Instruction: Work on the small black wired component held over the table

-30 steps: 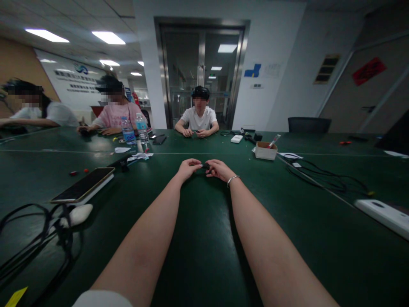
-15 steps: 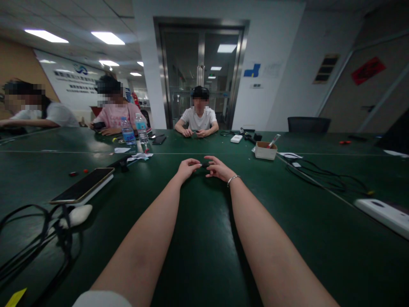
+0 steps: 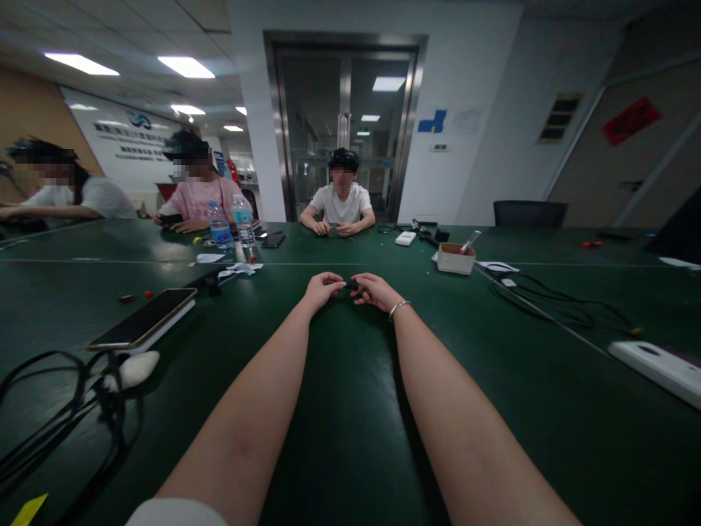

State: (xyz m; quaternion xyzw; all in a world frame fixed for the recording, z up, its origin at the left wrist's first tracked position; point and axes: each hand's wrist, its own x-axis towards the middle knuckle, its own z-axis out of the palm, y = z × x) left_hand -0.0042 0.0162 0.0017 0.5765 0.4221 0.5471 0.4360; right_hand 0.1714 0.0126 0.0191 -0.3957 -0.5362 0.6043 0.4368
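A small dark object (image 3: 350,285) is between my two hands, above the green table (image 3: 339,409). My left hand (image 3: 324,291) pinches its left end between thumb and fingertips. From the right, the thumb and index finger of my right hand (image 3: 374,292) close on its other end, with the remaining fingers curled below. A silver bracelet (image 3: 399,310) circles my right wrist. What the object is cannot be made out at this size.
On the left lie a phone (image 3: 145,318), a white mouse (image 3: 134,370) and black cables. Two bottles (image 3: 242,219) stand further back. A small box (image 3: 456,259), more cables and a white power strip (image 3: 657,367) are on the right. Three people sit around the table.
The raised fingers of my right hand have come down and closed in on the dark object. My left hand has kept its hold and place.
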